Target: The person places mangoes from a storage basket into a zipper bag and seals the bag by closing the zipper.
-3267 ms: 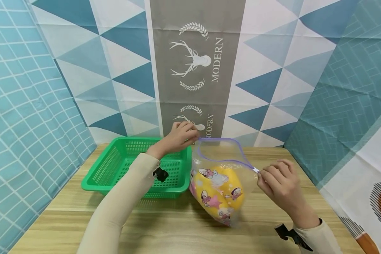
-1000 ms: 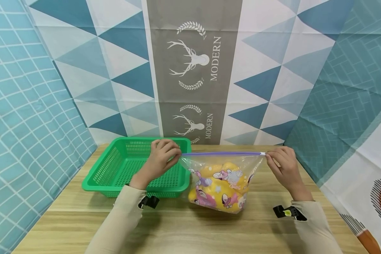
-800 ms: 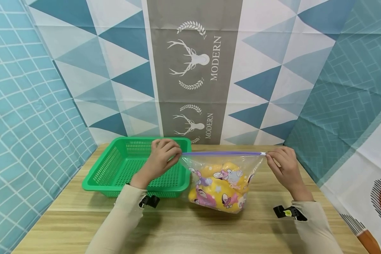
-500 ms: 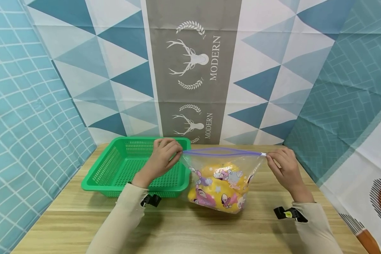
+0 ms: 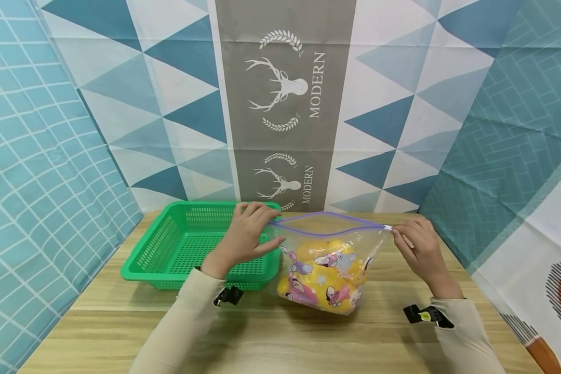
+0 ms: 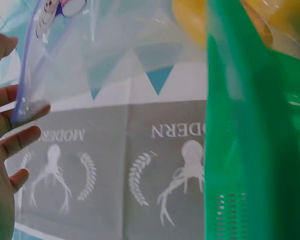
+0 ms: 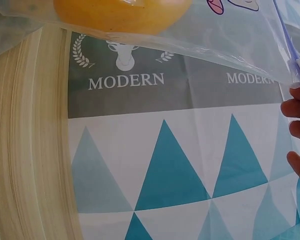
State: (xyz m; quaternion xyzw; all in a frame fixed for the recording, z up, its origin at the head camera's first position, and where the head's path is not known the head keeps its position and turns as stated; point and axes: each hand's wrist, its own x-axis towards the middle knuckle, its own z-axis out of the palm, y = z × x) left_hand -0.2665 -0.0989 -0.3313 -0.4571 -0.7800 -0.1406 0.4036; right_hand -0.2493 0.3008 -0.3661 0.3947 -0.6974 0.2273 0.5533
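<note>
A clear slider zip bag (image 5: 321, 280) printed with sea creatures stands on the table in front of me, with rounded yellow things (image 7: 122, 15) inside. Its purple-rimmed mouth gapes. My left hand (image 5: 246, 236) is at the left end of the mouth. The thumb stands away from the plastic, and the fingers (image 6: 27, 137) reach loosely behind the bag's corner. At the opposite end, my right hand (image 5: 418, 246) pinches the corner beside the white slider (image 5: 387, 227). What exactly the yellow things are is hard to tell through the print.
A green plastic basket (image 5: 133, 265) with perforated sides sits left of the bag, partly behind my left hand. The wood-grain table (image 5: 304, 343) runs back to a patterned cloth backdrop (image 5: 168, 88). Tiled-print cloth hangs at the left side.
The bag's mouth was stretched into a straight line about a second ago, and it now parts into a gap. My left thumb has come off the corner. The right hand stays put.
</note>
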